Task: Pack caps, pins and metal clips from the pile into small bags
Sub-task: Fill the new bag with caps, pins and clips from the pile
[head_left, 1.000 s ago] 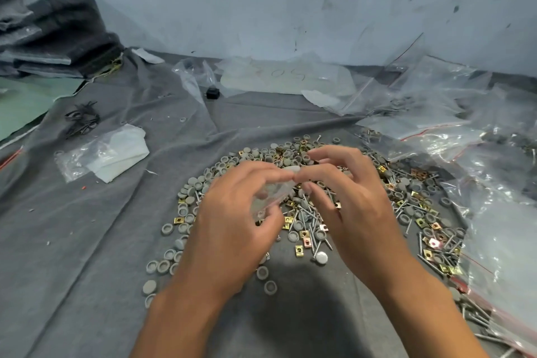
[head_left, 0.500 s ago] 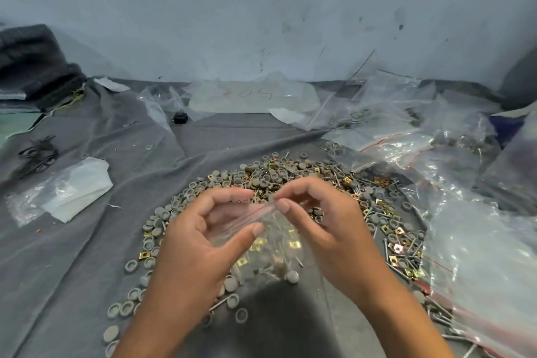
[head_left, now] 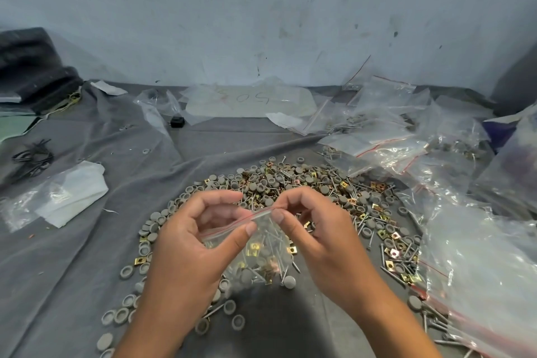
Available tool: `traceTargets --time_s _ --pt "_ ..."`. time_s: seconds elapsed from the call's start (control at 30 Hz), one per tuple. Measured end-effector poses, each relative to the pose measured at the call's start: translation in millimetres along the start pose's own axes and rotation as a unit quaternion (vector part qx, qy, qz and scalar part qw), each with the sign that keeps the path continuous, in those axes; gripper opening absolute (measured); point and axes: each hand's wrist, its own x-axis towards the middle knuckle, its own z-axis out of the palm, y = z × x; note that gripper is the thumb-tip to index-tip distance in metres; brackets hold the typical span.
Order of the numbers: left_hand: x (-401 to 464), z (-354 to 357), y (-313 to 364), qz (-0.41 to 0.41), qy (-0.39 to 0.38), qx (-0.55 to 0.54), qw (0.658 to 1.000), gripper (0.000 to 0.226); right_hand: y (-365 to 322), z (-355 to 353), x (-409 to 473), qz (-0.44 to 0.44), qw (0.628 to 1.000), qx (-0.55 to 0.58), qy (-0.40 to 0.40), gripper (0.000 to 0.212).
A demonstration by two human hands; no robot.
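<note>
A small clear zip bag (head_left: 263,250) with a red seal line hangs between both hands, holding grey caps, pins and gold metal clips. My left hand (head_left: 191,253) pinches the bag's top edge at the left with thumb and fingers. My right hand (head_left: 316,235) pinches the same edge at the right end. Beneath and behind them a pile (head_left: 305,186) of grey caps, pins and gold clips spreads over the grey cloth (head_left: 72,270).
Filled and empty clear bags (head_left: 406,136) crowd the right side, a large one (head_left: 479,276) near my right forearm. A folded white plastic bag (head_left: 66,195) lies at left, black rubber bands (head_left: 32,155) beyond it. A small black object (head_left: 177,121) and a marked plastic sheet (head_left: 250,100) sit by the wall.
The bag, bunched between the fingertips a second ago, now hangs stretched with its seal line drawn taut between the hands. The hands have spread apart along that edge. The view tilted up.
</note>
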Motion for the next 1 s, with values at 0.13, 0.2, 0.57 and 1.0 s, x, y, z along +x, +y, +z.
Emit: traceTargets --time_s 0.13,0.2,0.57,1.0 --pt "-0.3 -0.8 1.1 -0.003 0.001 -0.004 1.0 0.042 0.7 3.6 -1.0 0.033 0.998 0.052 -0.027 0.006" --pt "-0.7 -0.5 1.9 -0.006 0.002 -0.004 1.0 0.042 -0.3 5.2 -1.2 0.04 0.997 0.059 -0.04 0.008" --pt "1.0 -1.0 0.2 -0.029 -0.004 -0.051 0.998 0.044 -3.3 9.4 -2.1 0.016 0.999 0.024 -0.03 0.021" --pt "2.9 -6.2 6.0 -0.055 0.031 -0.09 0.994 0.039 -7.5 8.6 -0.2 0.026 0.991 0.133 0.004 0.015"
